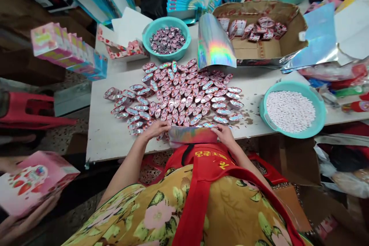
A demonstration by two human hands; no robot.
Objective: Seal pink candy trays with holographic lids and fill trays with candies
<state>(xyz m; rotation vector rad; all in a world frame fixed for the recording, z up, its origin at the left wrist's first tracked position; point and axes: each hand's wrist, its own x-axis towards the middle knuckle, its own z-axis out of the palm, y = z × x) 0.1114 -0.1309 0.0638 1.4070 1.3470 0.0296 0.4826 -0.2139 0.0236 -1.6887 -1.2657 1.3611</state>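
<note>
A holographic foil sheet (192, 135) lies at the near edge of the white table (106, 138). My left hand (157, 128) rests on its left end with fingers curled over it. My right hand (223, 132) grips its right end. Just beyond my hands, several small pink and silver oval packets (178, 92) are spread in rows across the table.
A teal bowl of white tablets (291, 110) sits at the right. Another teal bowl of packets (167, 40) stands at the back, beside a curved foil sheet (215, 44) and a cardboard box (268, 30). Pink boxes (66, 50) are stacked left. Another person's hand holds a pink box (31, 182).
</note>
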